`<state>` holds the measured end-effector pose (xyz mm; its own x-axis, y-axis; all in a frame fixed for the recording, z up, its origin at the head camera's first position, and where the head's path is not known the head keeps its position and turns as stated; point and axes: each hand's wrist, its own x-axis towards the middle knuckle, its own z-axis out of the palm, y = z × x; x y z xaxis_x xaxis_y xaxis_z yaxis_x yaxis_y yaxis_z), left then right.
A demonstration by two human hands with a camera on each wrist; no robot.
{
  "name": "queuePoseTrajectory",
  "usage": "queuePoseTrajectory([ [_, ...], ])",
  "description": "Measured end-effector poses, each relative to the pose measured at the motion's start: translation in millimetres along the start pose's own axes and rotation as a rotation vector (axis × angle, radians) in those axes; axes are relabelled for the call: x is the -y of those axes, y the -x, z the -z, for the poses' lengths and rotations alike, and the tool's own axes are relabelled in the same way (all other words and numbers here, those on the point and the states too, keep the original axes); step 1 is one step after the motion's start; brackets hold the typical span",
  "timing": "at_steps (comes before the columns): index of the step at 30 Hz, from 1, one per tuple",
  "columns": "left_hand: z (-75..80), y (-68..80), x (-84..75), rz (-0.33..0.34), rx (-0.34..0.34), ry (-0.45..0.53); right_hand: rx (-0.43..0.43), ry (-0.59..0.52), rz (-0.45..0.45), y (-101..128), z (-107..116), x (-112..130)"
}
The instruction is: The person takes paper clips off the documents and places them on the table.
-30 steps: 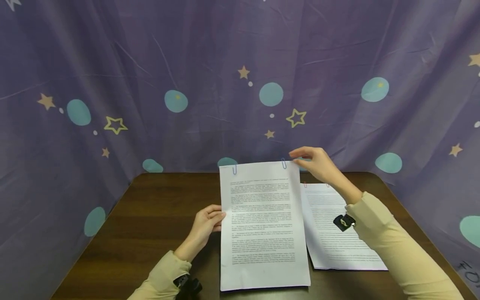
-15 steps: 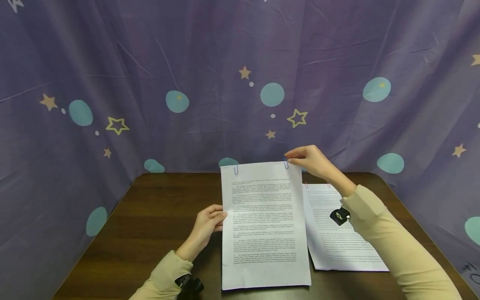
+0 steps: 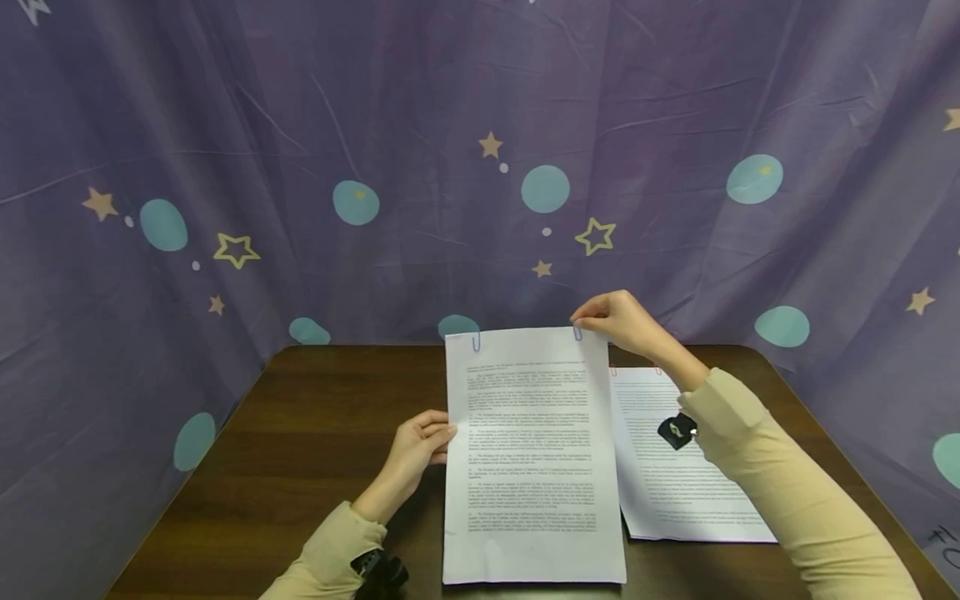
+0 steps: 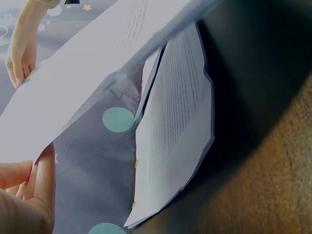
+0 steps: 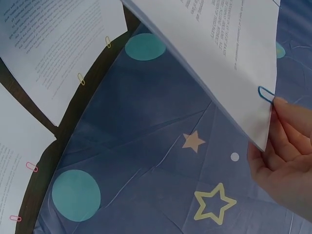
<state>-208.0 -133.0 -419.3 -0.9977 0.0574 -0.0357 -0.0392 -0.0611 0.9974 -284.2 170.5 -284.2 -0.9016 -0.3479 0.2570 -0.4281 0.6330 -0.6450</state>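
A thick stack of printed paper (image 3: 528, 558) is held upright over the middle of the table, facing the head camera. My left hand (image 3: 416, 446) grips its left edge, thumb in front and fingers behind. Two blue paper clips sit on the top edge: a left clip (image 3: 476, 342) and a right clip (image 3: 577, 332). At the top right corner my right hand (image 3: 626, 325) pinches the right clip's end. In the right wrist view, the thumb lies at the blue clip (image 5: 265, 94) and the other fingers go behind the paper (image 5: 209, 68).
On the brown table (image 3: 315, 417), a stack with red clips (image 3: 697, 500) lies to the right. Another stack with yellow clips (image 4: 170, 112) lies behind the held one, hidden from the head camera. A purple patterned curtain (image 3: 420, 108) hangs past the table's far edge.
The right hand has moved from just beside the top right corner onto the right clip, and that clip sits slightly lower on the edge. The left hand keeps its grip.
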Motion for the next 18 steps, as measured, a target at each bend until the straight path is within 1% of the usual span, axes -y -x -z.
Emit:
queuePoseTrajectory([
  [11,-2.6,2.2,-3.5,0.006,0.007,-0.019,-0.050,-0.043,-0.027,1.3,-0.9,3.5],
  [18,-1.9,0.7,-4.4,0.010,-0.011,-0.013,-0.084,-0.054,-0.043,3.1,-1.6,7.1],
])
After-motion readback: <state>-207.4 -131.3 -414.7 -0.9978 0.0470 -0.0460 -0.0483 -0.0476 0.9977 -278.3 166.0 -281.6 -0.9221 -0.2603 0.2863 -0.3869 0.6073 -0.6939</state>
